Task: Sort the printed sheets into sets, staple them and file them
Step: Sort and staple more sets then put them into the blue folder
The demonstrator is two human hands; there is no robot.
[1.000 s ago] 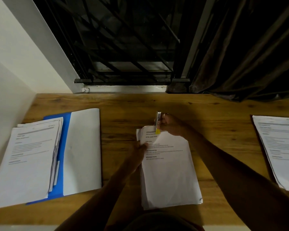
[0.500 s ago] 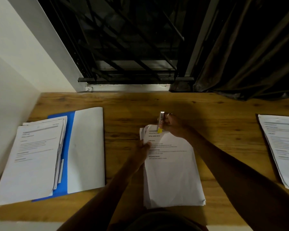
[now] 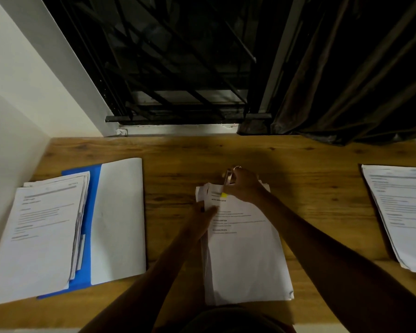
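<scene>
A set of printed sheets (image 3: 245, 255) lies in the middle of the wooden desk (image 3: 178, 155), right in front of me. My left hand (image 3: 203, 216) holds its upper left edge, thumb on the top page. My right hand (image 3: 244, 186) grips a small metal stapler (image 3: 227, 180) with a yellow tip over the set's top left corner. An open blue folder (image 3: 91, 212) lies at the left, with a stack of stapled sets (image 3: 39, 231) on its left half.
A further pile of printed sheets (image 3: 404, 212) lies at the desk's right edge. A barred window and a dark curtain (image 3: 346, 80) stand behind the desk. A white wall closes off the left side.
My right hand has tilted the stapler lower onto the corner of the set. My left hand stays at the sheets' upper left edge. The view has shifted slightly.
</scene>
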